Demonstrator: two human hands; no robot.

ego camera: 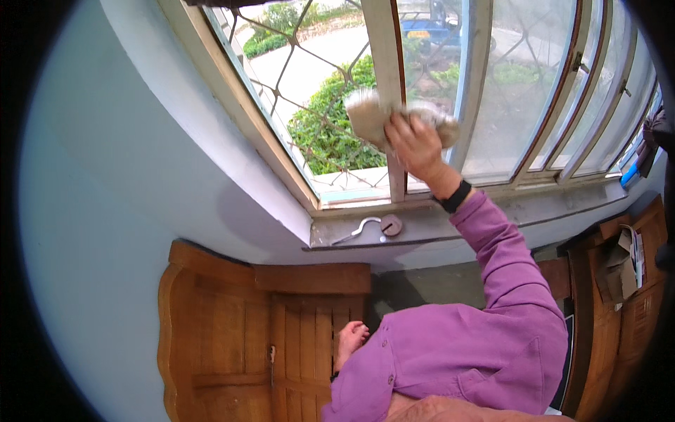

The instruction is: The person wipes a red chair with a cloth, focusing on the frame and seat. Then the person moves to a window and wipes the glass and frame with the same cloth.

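My right hand [416, 142] grips a whitish-beige cloth [367, 118], raised at the white-painted window frame [381, 47]. The cloth is blurred, and part of it spreads over the upright between two panes. I cannot tell exactly how firmly it touches the frame. My left hand [352, 337] hangs low by my side, above the slatted wooden bench [308, 337]. Its fingers are loosely curled and slightly apart, with nothing visible in them. Below the window, a curved metal window handle [364, 227] lies on the sill [422, 221] beside a round brown object [391, 225].
A metal security grille [295, 45] stands outside the glass. Metal latches [580, 63] project from the frames on the right. A wooden bench's high back [221, 327] stands at the left. Cardboard and papers [622, 269] rest on wooden furniture at the right.
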